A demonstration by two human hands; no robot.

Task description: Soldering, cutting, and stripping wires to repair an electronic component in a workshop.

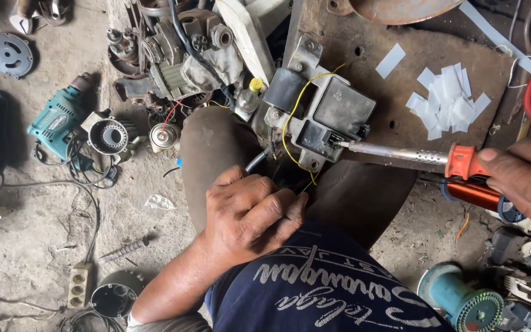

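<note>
Two hands: soldering iron, yellow wire.

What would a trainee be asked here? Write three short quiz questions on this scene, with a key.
1. True or false: the right hand holds a soldering iron whose tip meets the black box.
2. Which tool lies on the floor at the left? A hammer, B teal drill, C saw.
3. What colour is the thin wire looping over the black box?

Key: 1 true; 2 B; 3 yellow. The left hand rests closed on the lap, apart from the iron.
</note>
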